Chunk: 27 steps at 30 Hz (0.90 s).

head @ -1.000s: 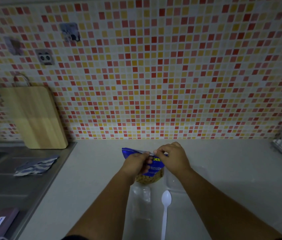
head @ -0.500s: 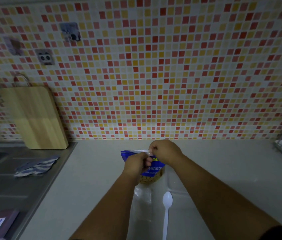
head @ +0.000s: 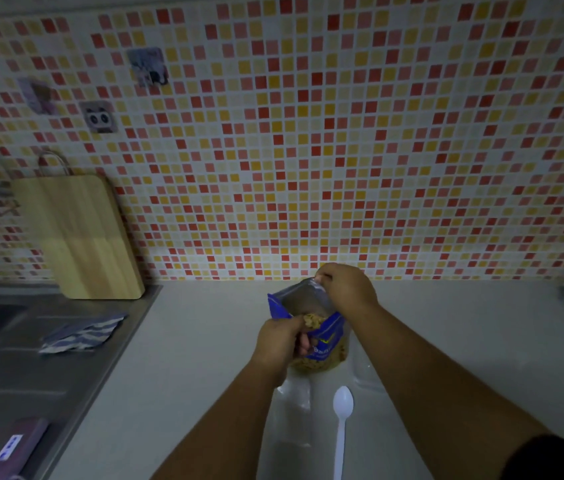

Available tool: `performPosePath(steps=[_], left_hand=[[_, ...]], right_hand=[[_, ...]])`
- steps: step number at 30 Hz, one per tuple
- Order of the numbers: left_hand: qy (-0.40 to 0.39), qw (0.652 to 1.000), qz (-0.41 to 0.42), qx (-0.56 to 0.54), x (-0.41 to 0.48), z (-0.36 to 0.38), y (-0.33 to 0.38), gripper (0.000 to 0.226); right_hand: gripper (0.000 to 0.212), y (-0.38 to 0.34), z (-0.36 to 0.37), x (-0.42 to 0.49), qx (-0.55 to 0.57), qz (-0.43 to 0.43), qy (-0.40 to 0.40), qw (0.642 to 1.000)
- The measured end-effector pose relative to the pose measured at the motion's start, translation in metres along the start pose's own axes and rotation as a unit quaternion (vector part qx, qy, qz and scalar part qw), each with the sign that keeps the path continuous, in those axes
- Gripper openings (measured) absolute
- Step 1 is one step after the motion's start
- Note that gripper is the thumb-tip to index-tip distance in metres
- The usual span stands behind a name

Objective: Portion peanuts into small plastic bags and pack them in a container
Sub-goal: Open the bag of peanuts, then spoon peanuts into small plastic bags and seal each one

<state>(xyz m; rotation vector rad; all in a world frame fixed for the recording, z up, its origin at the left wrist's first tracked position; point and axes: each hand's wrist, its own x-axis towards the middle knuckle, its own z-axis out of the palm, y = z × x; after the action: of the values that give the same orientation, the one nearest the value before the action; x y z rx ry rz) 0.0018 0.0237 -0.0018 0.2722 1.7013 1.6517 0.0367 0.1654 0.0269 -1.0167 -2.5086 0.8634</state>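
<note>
peanut bag (head: 322, 332), glossy blue foil, pulled open.

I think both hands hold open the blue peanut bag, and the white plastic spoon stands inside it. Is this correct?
In the head view, the white plastic spoon lies on the pale counter between the forearms, outside the blue peanut bag. The left hand and right hand do hold it open.
</note>
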Motion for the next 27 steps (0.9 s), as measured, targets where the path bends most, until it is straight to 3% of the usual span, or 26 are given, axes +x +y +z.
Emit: performPosePath(steps=[4,5,8,10,14,17,22,25,27], left_hand=[[-0.037,0.999,0.013,0.038,0.0,-0.015,-0.001,0.045],[-0.012,0.999,0.02,0.03,0.003,-0.018,0.0,0.044],[0.16,0.986,0.044,-0.031,0.014,-0.026,0.006,0.034],[0.197,0.976,0.063,-0.075,0.019,-0.03,0.012,0.029],[0.068,0.993,0.051,-0.084,0.015,-0.023,0.019,0.035],[0.023,0.995,0.049,-0.084,0.011,-0.018,0.016,0.032],[0.004,0.997,0.063,-0.044,0.014,-0.024,0.011,0.036],[0.009,0.997,0.062,-0.034,0.016,-0.029,0.012,0.034],[0.017,0.997,0.063,-0.034,0.016,-0.029,0.01,0.032]], right_hand=[[0.021,0.003,0.002,-0.001,0.04,0.007,-0.008,0.999],[0.02,0.003,0.001,-0.003,0.055,0.01,-0.01,0.998],[0.018,0.007,-0.001,-0.011,0.123,0.021,-0.015,0.992],[0.026,0.011,0.003,-0.018,0.169,0.039,-0.003,0.985],[0.038,0.016,0.014,-0.032,0.283,0.098,0.018,0.954],[0.04,0.011,0.02,-0.037,0.327,0.113,0.022,0.938],[0.041,0.005,0.017,-0.04,0.308,0.101,0.021,0.946],[0.04,0.01,0.008,-0.046,0.222,0.124,0.114,0.96],[0.038,0.017,0.0,-0.053,0.168,0.189,0.138,0.958]])
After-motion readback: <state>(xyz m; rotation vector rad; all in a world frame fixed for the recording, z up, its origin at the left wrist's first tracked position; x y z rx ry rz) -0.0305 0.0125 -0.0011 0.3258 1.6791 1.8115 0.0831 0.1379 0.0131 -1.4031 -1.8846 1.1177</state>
